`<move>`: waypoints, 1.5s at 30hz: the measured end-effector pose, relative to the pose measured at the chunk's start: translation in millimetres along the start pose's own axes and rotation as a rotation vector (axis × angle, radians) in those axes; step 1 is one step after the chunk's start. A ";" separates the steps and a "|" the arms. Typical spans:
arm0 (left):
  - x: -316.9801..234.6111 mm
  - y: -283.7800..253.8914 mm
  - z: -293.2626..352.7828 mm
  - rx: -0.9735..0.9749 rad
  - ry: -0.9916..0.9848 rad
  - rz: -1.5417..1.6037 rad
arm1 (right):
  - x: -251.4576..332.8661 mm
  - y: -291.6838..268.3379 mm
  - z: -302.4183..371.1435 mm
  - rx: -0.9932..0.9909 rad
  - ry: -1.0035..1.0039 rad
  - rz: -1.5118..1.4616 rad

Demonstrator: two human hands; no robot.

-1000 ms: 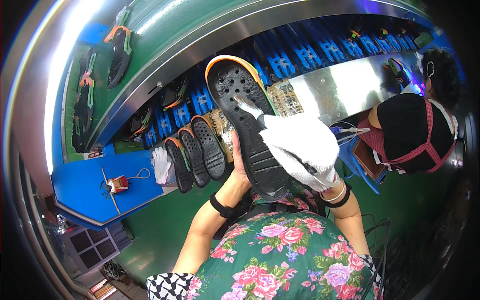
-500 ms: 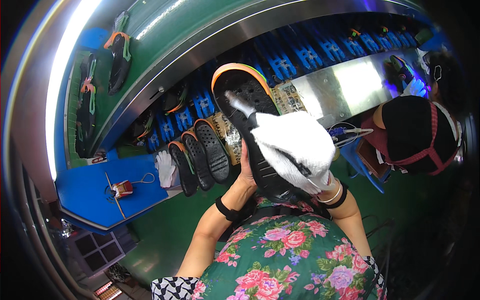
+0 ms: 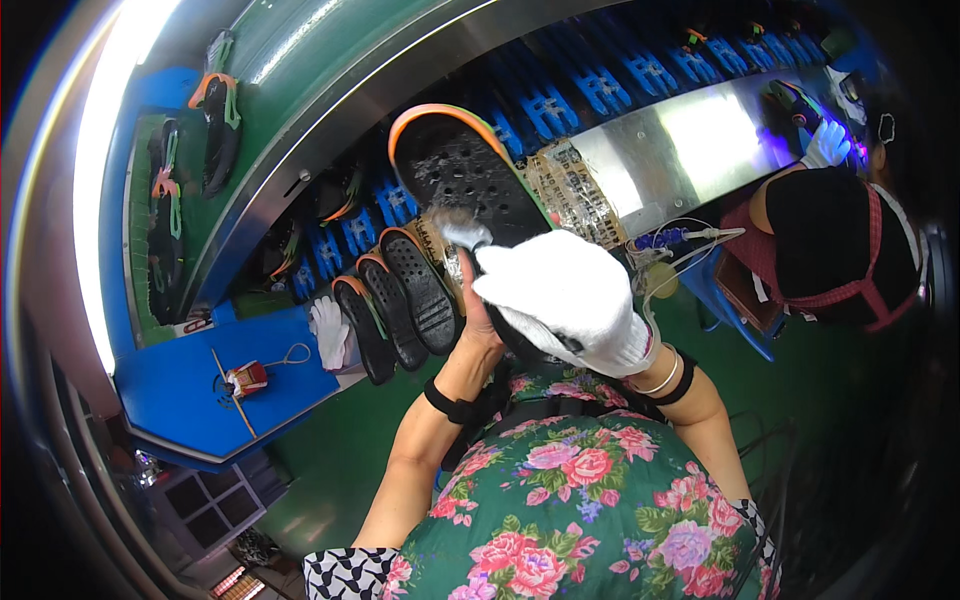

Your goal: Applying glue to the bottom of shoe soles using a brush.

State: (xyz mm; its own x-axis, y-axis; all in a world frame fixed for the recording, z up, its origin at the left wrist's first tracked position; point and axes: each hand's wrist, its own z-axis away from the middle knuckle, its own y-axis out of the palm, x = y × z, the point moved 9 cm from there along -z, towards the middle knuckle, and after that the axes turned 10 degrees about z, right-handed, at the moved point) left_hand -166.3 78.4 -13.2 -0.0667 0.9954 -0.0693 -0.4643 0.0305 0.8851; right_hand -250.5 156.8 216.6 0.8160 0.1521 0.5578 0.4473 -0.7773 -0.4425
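Note:
My bare left hand [image 3: 480,322] grips the left edge of a black shoe sole [image 3: 508,198], held upright in front of me. The sole is dotted with holes, and an orange and green rim runs round its toe. A white knitted glove covers my right hand [image 3: 565,290], which is closed round a brush [image 3: 462,229]. The brush's pale bristles touch or nearly touch the left side of the sole; they look smeared by motion. Wet-looking streaks shine on the upper part of the sole. The glove hides the sole's lower part and most of the brush handle.
Three black soles [image 3: 425,290] stand beside my left hand, near a white glove [image 3: 329,333]. A blue table [image 3: 170,400] holds a small red container [image 3: 247,379]. Blue clamps [image 3: 548,115] line the conveyor behind a metal ledge [image 3: 650,150]. A co-worker [image 3: 830,240] sits at right.
The brush and my gloved right hand have moved down and left along the sole. The sole has shifted slightly up and left in view. The co-worker's gloved hand has moved.

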 end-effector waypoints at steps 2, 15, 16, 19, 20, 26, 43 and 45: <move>-23.6 9.2 -0.6 -0.068 0.256 -0.231 | -10.4 -2.9 3.5 -0.012 0.079 -0.098; -15.5 103.5 -4.2 0.360 0.224 0.185 | -21.5 -15.3 21.9 -0.096 0.151 -0.066; -18.5 96.0 -5.7 0.315 0.231 0.088 | -19.9 -12.8 20.7 -0.039 0.122 -0.057; -20.6 95.3 -9.0 0.403 0.130 -0.013 | 2.4 5.4 25.8 -0.031 -0.033 0.018; -20.1 98.6 -8.7 0.463 0.110 -0.015 | -0.3 7.9 29.7 0.000 0.011 -0.077; -31.0 101.2 -10.0 0.352 0.236 0.065 | -17.7 -4.0 33.4 -0.008 0.077 -0.056; -38.9 100.8 -15.0 0.539 0.130 0.137 | -28.3 5.2 55.2 0.006 0.233 -0.466; -38.6 101.4 -13.2 0.527 0.163 0.116 | -28.3 -8.5 56.3 -0.011 0.195 -0.197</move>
State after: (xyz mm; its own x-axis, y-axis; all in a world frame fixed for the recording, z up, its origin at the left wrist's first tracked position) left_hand -222.5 41.8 73.1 -0.2463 0.9691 0.0084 0.0548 0.0053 0.9985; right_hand -256.8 193.4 165.0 0.6269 0.1816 0.7576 0.5858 -0.7510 -0.3048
